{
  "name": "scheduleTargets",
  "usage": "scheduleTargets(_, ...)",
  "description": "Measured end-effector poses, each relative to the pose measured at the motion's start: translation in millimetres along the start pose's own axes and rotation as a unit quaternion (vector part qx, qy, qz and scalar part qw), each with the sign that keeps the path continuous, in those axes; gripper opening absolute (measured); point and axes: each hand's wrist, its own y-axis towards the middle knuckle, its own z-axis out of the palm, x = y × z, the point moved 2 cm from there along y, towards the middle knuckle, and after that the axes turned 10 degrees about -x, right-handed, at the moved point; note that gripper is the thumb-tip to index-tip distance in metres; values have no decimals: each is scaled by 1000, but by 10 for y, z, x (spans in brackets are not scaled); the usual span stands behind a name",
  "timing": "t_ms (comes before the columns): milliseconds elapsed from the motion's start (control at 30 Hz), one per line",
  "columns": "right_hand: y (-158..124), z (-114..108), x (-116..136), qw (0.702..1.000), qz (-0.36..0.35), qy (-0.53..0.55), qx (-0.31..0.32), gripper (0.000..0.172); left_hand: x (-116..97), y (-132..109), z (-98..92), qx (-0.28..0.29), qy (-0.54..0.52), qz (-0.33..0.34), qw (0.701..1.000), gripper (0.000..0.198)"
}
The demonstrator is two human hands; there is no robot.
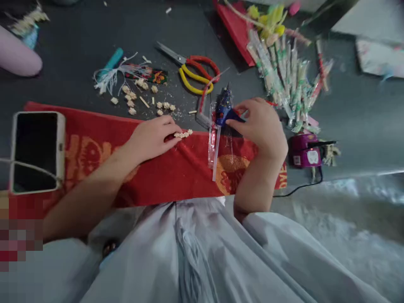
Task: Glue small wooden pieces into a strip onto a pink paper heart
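Observation:
My left hand (154, 136) rests on a red cloth (176, 168) with its fingers pinched on a short string of small cream beads (183, 134). My right hand (261, 126) is closed around a blue glue gun (224, 108) whose tip points up and away from me. A clear plastic strip (213, 145) hangs below the gun over the cloth. More loose cream beads (142, 99) and short sticks lie scattered on the dark table beyond my left hand.
Scissors with red and yellow handles (195, 71) lie behind the gun. A phone (36, 151) sits on the cloth at left. A pile of wrapped sticks (284, 71) lies at right, with a purple device (304, 150) and its black cord. White tassel threads (109, 78) lie at back left.

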Motion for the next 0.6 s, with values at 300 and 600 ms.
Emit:
scheduleTargets(300,-19,-6,56,997,34,-55,34,56,30,3,15,-15,6,10,1000,28)
scheduleTargets(600,16,287,-193,998,7,-53,-32,39,36,0,28,-22,17,13,1000,25)
